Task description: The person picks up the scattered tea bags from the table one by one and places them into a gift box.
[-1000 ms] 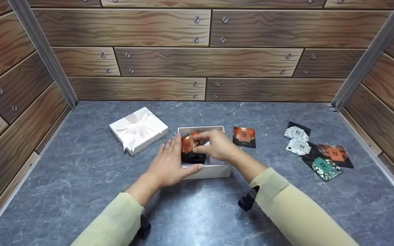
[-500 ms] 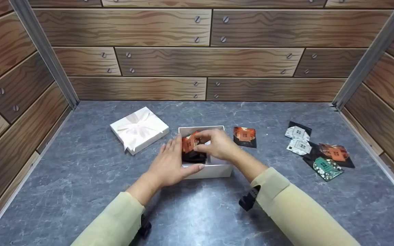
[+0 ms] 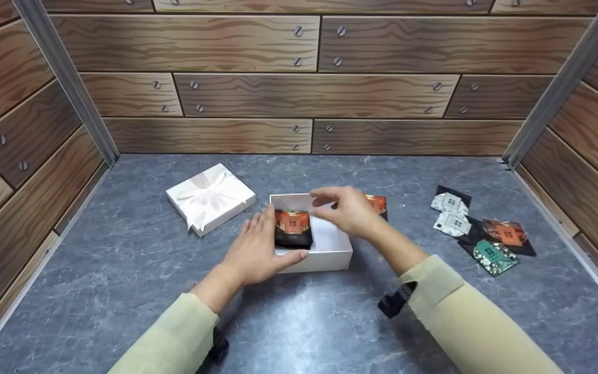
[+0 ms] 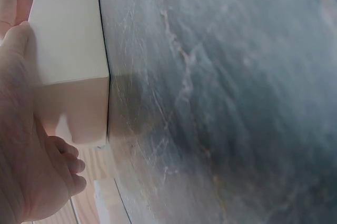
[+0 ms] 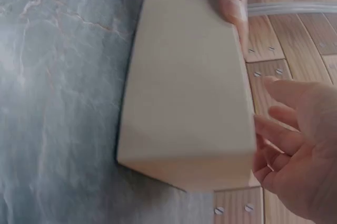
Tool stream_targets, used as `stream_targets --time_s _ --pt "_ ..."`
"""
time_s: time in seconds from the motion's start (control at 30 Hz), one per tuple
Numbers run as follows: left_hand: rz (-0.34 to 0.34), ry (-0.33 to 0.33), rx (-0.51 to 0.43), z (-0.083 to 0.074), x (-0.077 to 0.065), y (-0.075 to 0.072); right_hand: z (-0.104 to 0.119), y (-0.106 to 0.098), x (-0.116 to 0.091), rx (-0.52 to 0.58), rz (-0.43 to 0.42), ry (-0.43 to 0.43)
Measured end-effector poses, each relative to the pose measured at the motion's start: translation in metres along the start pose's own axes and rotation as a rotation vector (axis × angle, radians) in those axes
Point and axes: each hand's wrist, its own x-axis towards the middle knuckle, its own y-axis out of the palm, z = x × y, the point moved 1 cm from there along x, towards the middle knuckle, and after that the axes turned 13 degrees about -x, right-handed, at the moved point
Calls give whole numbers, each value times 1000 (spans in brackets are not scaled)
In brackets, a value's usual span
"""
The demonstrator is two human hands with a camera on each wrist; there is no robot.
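1. The box (image 3: 315, 262), against the left hand (image 3: 249, 252), looks light and stiff; its walls should give a firm hold.
2. That hand lays straight fingers along the box's left wall, thumb at the front rim.
3. The sachet (image 3: 293, 229), in the box beside those fingers, looks light, thin, perhaps slippery; an edge seems best to pinch.
4. The right hand (image 3: 350, 213), above the box, holds nothing visible, thumb and fingers narrowly apart.
5. The lid (image 3: 211, 200) lies beyond the left hand.
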Motion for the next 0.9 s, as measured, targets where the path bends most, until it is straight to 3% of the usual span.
stream_targets --time_s 0.23,0.37,0.53,0.9 --pt "0 -23 -10 1 1 0 -36 -25 -4 201 -185 11" --pt "5 -23 3 1 0 -1 -61 -39 -6 293 -247 45" --pt "8 -23 -2 0 0 -2 -89 -52 -10 348 -280 86" --pt "9 -19 0 -1 1 0 -137 -54 -19 273 -236 197"
